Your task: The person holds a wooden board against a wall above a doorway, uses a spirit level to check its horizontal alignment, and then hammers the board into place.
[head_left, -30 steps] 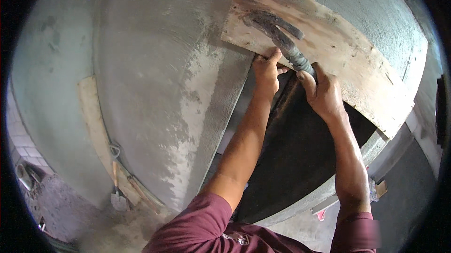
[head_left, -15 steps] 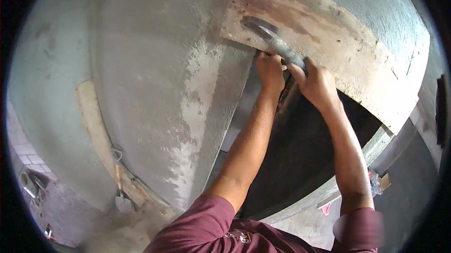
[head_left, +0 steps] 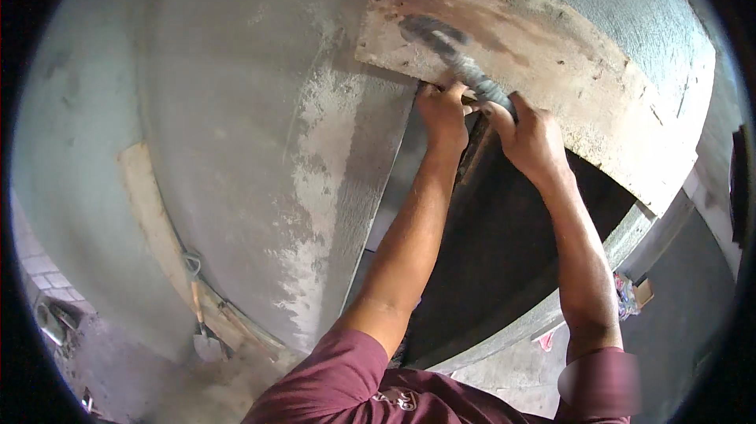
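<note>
My right hand [head_left: 534, 137] is closed round the handle of a hammer [head_left: 475, 77]. The hammer's dark metal head is smeared by motion in front of a wide, stained wooden board [head_left: 583, 70] fixed across the top of an opening in a plastered wall. My left hand [head_left: 445, 118] is at the board's lower edge, close beside the hammer handle. Its fingers are curled, and what they hold, if anything, is hidden. A narrow wooden strip [head_left: 472, 152] runs down just right of my left wrist.
The grey plastered wall [head_left: 228, 109] has a rough pale patch along the opening's left side. A shovel [head_left: 206, 341] and a long plank [head_left: 146, 196] lean at the lower left. Through the opening it is dark. A small cardboard box [head_left: 643, 292] sits at the right.
The hammer head has shifted slightly up and is now blurred. My left hand has slid a little left along the board's edge. The whole view has shifted slightly.
</note>
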`<act>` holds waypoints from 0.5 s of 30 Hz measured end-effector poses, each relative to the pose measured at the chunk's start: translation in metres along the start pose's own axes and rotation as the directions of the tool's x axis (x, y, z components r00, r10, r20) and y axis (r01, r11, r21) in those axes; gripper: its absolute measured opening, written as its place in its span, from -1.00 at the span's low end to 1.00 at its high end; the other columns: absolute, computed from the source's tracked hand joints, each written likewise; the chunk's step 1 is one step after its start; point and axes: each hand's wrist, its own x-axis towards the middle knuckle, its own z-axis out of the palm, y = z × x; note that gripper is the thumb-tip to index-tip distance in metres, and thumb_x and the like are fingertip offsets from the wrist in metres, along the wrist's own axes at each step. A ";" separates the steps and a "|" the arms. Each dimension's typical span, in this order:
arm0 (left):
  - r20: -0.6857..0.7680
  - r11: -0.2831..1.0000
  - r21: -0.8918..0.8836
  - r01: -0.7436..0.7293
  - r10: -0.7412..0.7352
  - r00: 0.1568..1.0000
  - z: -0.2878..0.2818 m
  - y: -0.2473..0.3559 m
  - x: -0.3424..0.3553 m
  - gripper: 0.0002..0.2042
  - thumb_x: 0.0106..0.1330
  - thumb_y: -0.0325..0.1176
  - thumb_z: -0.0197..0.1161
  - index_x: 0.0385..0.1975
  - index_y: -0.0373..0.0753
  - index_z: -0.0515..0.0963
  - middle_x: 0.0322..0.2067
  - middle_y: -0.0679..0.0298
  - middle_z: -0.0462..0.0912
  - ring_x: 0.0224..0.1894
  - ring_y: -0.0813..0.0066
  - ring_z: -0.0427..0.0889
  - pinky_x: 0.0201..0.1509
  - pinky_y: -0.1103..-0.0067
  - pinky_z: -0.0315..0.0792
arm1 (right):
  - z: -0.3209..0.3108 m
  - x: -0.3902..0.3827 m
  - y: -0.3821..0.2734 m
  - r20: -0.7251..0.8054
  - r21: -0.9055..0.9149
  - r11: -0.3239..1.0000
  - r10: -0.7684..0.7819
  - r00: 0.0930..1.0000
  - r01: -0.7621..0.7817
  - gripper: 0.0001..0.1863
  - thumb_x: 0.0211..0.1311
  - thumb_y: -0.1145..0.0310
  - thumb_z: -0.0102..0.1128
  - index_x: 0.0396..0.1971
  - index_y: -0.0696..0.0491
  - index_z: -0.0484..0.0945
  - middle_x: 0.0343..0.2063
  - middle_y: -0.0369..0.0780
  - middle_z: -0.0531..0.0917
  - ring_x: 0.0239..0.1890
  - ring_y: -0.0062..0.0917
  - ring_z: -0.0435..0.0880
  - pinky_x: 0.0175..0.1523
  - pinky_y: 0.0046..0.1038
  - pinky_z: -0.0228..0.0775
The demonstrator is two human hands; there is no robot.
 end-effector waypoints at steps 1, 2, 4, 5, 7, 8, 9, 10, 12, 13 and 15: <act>-0.060 0.948 -0.210 0.239 -0.257 0.965 0.021 0.023 -0.016 -0.72 0.19 -0.60 0.15 -0.08 -0.34 0.46 -0.21 0.21 0.59 -0.28 0.45 0.62 -0.39 0.53 0.52 | -0.003 -0.017 0.013 -0.009 0.041 0.998 0.046 0.999 -0.046 -0.57 0.31 0.01 0.24 -0.32 0.15 0.51 -0.60 0.07 0.60 -0.44 0.05 0.66 -0.39 -0.12 0.46; -0.070 0.819 -0.402 0.409 -0.473 0.878 0.032 0.044 -0.017 -0.72 0.19 -0.60 0.16 -0.08 -0.34 0.46 -0.21 0.21 0.59 -0.27 0.46 0.62 -0.39 0.52 0.52 | -0.009 -0.031 0.017 -0.065 0.177 0.984 0.021 0.998 -0.009 -0.60 0.30 0.06 0.27 -0.28 0.16 0.53 -0.59 0.09 0.60 -0.42 0.06 0.66 -0.37 -0.15 0.47; -0.088 0.794 -0.479 0.375 -0.468 0.879 0.041 0.048 -0.016 -0.73 0.20 -0.58 0.16 -0.08 -0.34 0.47 -0.22 0.22 0.59 -0.28 0.48 0.62 -0.37 0.52 0.54 | -0.005 -0.039 0.022 -0.143 0.246 0.967 -0.028 0.989 0.063 -0.62 0.29 0.08 0.28 -0.26 0.15 0.54 -0.60 0.10 0.59 -0.41 0.05 0.67 -0.35 -0.17 0.49; -0.115 0.775 -0.530 0.344 -0.468 0.876 0.040 0.044 -0.019 -0.74 0.22 -0.56 0.17 -0.08 -0.34 0.47 -0.22 0.23 0.59 -0.28 0.49 0.62 -0.36 0.53 0.56 | 0.004 -0.041 0.023 -0.137 0.276 0.960 -0.013 0.991 0.050 -0.60 0.30 0.05 0.27 -0.28 0.15 0.54 -0.59 0.10 0.60 -0.42 0.05 0.67 -0.35 -0.16 0.49; -0.018 0.970 -0.088 0.226 -0.229 0.973 0.016 -0.001 -0.014 -0.75 0.27 -0.50 0.14 -0.07 -0.36 0.51 -0.19 0.16 0.62 -0.15 0.39 0.61 -0.19 0.46 0.53 | 0.010 -0.014 0.022 0.054 -0.098 0.994 0.053 0.997 -0.048 -0.54 0.29 -0.03 0.24 -0.32 0.15 0.54 -0.58 0.09 0.61 -0.42 0.05 0.67 -0.34 -0.11 0.49; 0.031 0.987 0.133 0.088 -0.093 0.995 -0.001 -0.020 -0.006 -0.75 0.29 -0.47 0.12 -0.06 -0.36 0.53 -0.17 0.12 0.63 -0.09 0.34 0.61 -0.11 0.42 0.51 | 0.009 -0.004 0.011 0.036 -0.042 0.997 0.064 0.997 -0.062 -0.50 0.29 -0.09 0.21 -0.37 0.15 0.53 -0.57 0.09 0.62 -0.41 0.06 0.66 -0.32 -0.07 0.48; 0.168 0.905 0.394 -0.162 0.102 0.980 -0.007 -0.027 -0.006 -0.73 0.32 -0.45 0.13 -0.02 -0.36 0.53 -0.13 0.09 0.65 -0.03 0.27 0.61 0.03 0.37 0.49 | 0.005 -0.007 0.012 0.058 0.018 0.995 0.098 0.993 -0.099 -0.50 0.28 -0.08 0.22 -0.38 0.15 0.53 -0.57 0.08 0.62 -0.41 0.05 0.66 -0.32 -0.07 0.48; 0.293 0.704 0.579 -0.411 0.291 0.911 -0.014 -0.035 -0.006 -0.71 0.34 -0.43 0.13 0.02 -0.36 0.54 -0.09 0.06 0.67 0.04 0.20 0.61 0.16 0.33 0.47 | 0.000 -0.016 0.013 0.084 0.070 0.987 0.141 0.986 -0.147 -0.50 0.27 -0.08 0.23 -0.38 0.14 0.53 -0.57 0.07 0.62 -0.41 0.04 0.66 -0.31 -0.07 0.47; 0.119 0.987 0.131 -0.091 0.075 0.990 0.000 -0.035 -0.023 -0.69 0.28 -0.39 0.24 0.01 -0.31 0.53 -0.05 0.05 0.62 0.05 0.18 0.58 0.16 0.26 0.46 | 0.004 -0.056 0.029 -0.042 0.252 0.962 0.120 0.992 -0.106 -0.52 0.21 -0.07 0.29 -0.38 0.11 0.50 -0.57 0.04 0.61 -0.41 0.03 0.65 -0.33 -0.09 0.47; 0.054 0.994 0.030 0.105 -0.107 0.993 0.016 -0.016 -0.024 -0.61 0.31 -0.31 0.25 0.09 -0.31 0.46 -0.03 0.06 0.60 0.05 0.16 0.57 0.11 0.26 0.49 | -0.006 -0.075 0.026 0.048 0.329 0.926 0.181 0.982 -0.186 -0.51 0.21 -0.08 0.29 -0.39 0.10 0.47 -0.58 0.05 0.60 -0.43 0.06 0.64 -0.35 -0.09 0.47; -0.089 0.871 -0.253 0.420 -0.453 0.887 0.043 0.028 -0.024 -0.44 0.36 -0.13 0.28 0.24 -0.30 0.32 0.00 0.08 0.55 0.06 0.13 0.55 0.01 0.28 0.56 | -0.015 -0.111 0.026 0.049 0.277 0.951 0.132 0.990 -0.140 -0.45 0.21 -0.15 0.27 -0.40 0.12 0.43 -0.61 0.08 0.56 -0.45 0.11 0.61 -0.39 -0.08 0.44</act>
